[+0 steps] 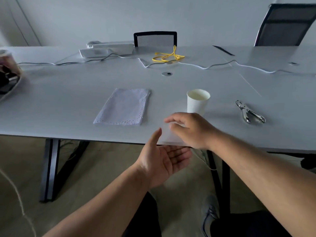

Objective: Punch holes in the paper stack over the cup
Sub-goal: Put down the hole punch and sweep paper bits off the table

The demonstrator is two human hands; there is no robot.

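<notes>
A paper stack [123,106] with rows of small holes along its edges lies flat on the grey table [68,100]. To its right stands a white paper cup [197,101], upright and empty-looking. A metal hole punch [249,112] lies further right, with no hand near it. My right hand [193,130] is at the table's front edge just in front of the cup, its thumb and bent fingers closed on a pale, blurred paper sheet [169,135]. My left hand [164,161] is held palm up, fingers apart, just below the table edge under that sheet.
A yellow cable [168,56], grey cords and white power strips [106,48] lie at the back of the table. A tray with dark items [8,77] sits at the far left. Two mesh chairs [155,39] stand behind the table. My legs and shoe are below.
</notes>
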